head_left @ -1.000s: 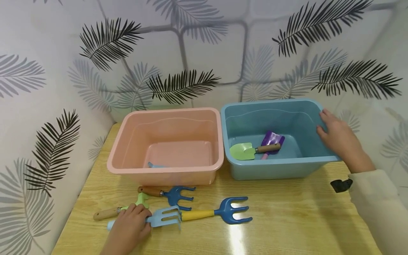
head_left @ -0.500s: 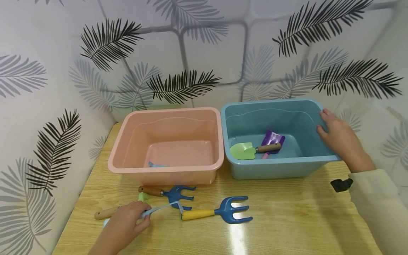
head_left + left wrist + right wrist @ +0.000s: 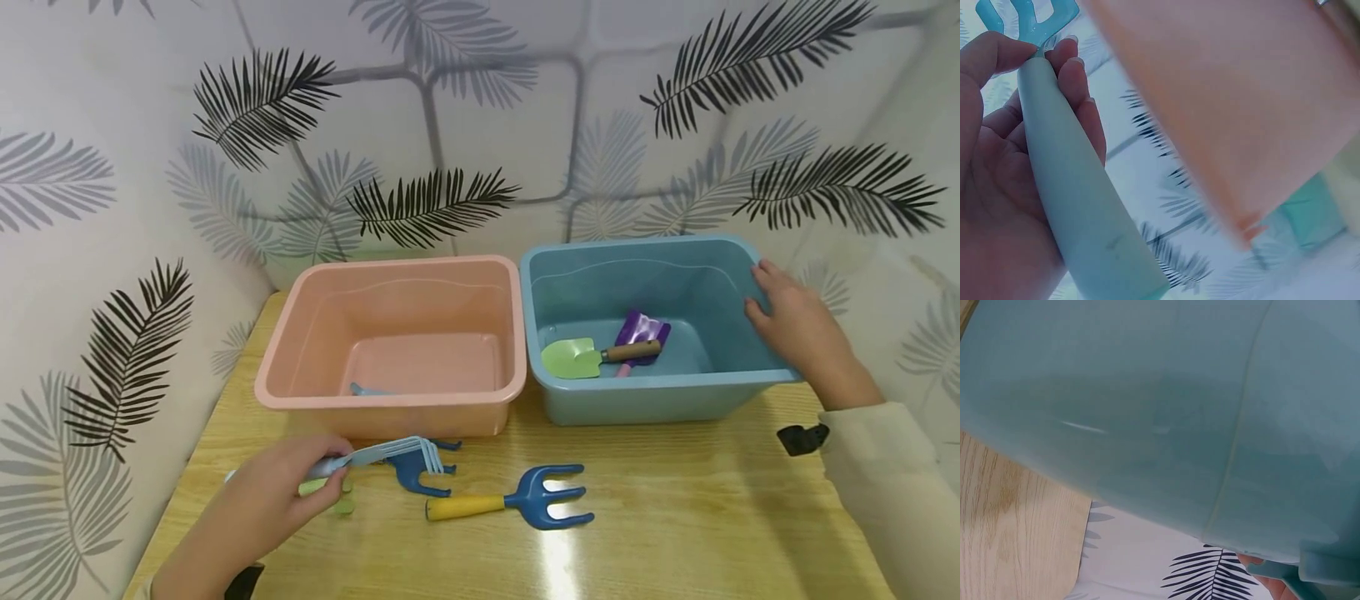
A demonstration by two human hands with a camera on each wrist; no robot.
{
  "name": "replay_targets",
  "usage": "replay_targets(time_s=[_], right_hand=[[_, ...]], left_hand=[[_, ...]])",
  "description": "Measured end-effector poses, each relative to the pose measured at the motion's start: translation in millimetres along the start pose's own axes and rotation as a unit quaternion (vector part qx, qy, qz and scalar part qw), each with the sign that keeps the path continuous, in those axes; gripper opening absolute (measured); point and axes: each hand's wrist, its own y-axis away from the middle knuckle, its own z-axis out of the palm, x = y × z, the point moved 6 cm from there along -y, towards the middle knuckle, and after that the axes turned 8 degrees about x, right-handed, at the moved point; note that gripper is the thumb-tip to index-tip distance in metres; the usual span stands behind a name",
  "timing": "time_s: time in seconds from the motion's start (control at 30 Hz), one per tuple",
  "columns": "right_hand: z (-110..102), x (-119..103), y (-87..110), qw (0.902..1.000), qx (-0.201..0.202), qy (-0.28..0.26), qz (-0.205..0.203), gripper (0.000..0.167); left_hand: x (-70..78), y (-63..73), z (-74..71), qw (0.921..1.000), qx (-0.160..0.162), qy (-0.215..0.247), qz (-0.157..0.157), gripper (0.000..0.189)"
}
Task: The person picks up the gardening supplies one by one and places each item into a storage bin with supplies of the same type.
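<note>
My left hand (image 3: 258, 496) grips a light blue hand rake (image 3: 375, 452) by its handle, tines pointing right and bent down, raised just in front of the pink basin (image 3: 405, 419). In the left wrist view, thumb and fingertips pinch the neck of the pale handle (image 3: 1079, 181). Below the rake, a blue hand fork (image 3: 411, 479) and a green tool head (image 3: 330, 492) are partly covered by it and my hand. My right hand (image 3: 802, 325) holds the right rim of the blue basin (image 3: 630, 404); its fingers (image 3: 1277, 589) show past the rim in the right wrist view.
A yellow-handled blue fork (image 3: 536, 500) lies on the wooden table (image 3: 675, 517). The blue basin holds a green trowel (image 3: 573, 358) with a wooden handle over a purple shovel (image 3: 643, 327). Inside the pink basin, a light blue tip (image 3: 367, 389) shows. A leaf-patterned wall covering (image 3: 480, 125) stands behind.
My left hand has lifted the light blue rake off the table and moved it up toward the pink basin, turning its tines downward. The right hand stays on the blue basin's rim.
</note>
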Motion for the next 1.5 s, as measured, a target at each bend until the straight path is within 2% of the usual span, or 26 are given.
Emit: replay_targets(time_s=[0.13, 0.27, 0.4, 0.5, 0.67, 0.93, 1.1, 1.17, 1.27, 1.33, 1.37, 1.43, 1.5], right_hand=[[0, 0, -0.6, 1.0000, 0.004, 0.003, -0.001, 0.055], [-2, -1, 0.2, 0.9999, 0.009, 0.002, -0.005, 0.055], [-1, -3, 1.6, 0.9999, 0.010, 0.001, -0.009, 0.054], [0, -3, 1.6, 1.0000, 0.006, 0.002, -0.007, 0.055], [2, -2, 1.2, 1.0000, 0.000, 0.000, -0.009, 0.055], [4, 1, 0.6, 1.0000, -0.004, -0.001, -0.003, 0.055], [2, 1, -0.4, 1.0000, -0.001, 0.000, -0.006, 0.055], [2, 1, -0.9, 1.0000, 0.000, 0.000, -0.009, 0.055], [1, 1, -1.0, 0.9999, 0.001, 0.000, -0.010, 0.054], [1, 1, -0.9, 0.9999, 0.002, 0.000, -0.011, 0.054], [0, 1, -0.8, 0.9999, 0.003, 0.001, -0.011, 0.054], [0, 0, -0.8, 0.9999, 0.004, 0.000, -0.012, 0.054], [0, -1, -1.2, 0.9999, 0.005, 0.000, -0.014, 0.054]], left_hand=[[8.7, -14.4, -20.7, 0.9971, 0.043, -0.001, 0.062, 0.025], [14.6, -30.5, -37.1, 0.9876, 0.090, -0.006, 0.129, 0.013], [16.0, -45.2, -44.1, 0.9834, 0.100, -0.010, 0.151, 0.016], [15.0, -56.0, -45.9, 0.9865, 0.088, -0.009, 0.138, 0.011], [10.1, -73.1, -46.0, 0.9935, 0.051, 0.012, 0.101, 0.017], [-2.8, -99.4, -41.9, 0.9963, 0.027, 0.034, 0.075, 0.011], [-12.7, -117.3, -32.0, 0.9947, -0.019, 0.087, 0.053, 0.009], [-14.1, -125.4, -28.3, 0.9920, -0.029, 0.105, 0.064, 0.010], [-15.8, -138.4, -24.4, 0.9887, -0.016, 0.110, 0.101, 0.010], [-19.3, -145.7, -18.9, 0.9844, -0.033, 0.135, 0.108, 0.008], [-21.9, -149.0, -15.6, 0.9823, -0.044, 0.149, 0.105, 0.006], [-28.4, -153.0, -7.4, 0.9731, -0.088, 0.201, 0.070, 0.005], [-34.0, -155.0, 1.6, 0.9566, -0.135, 0.257, 0.026, 0.008]])
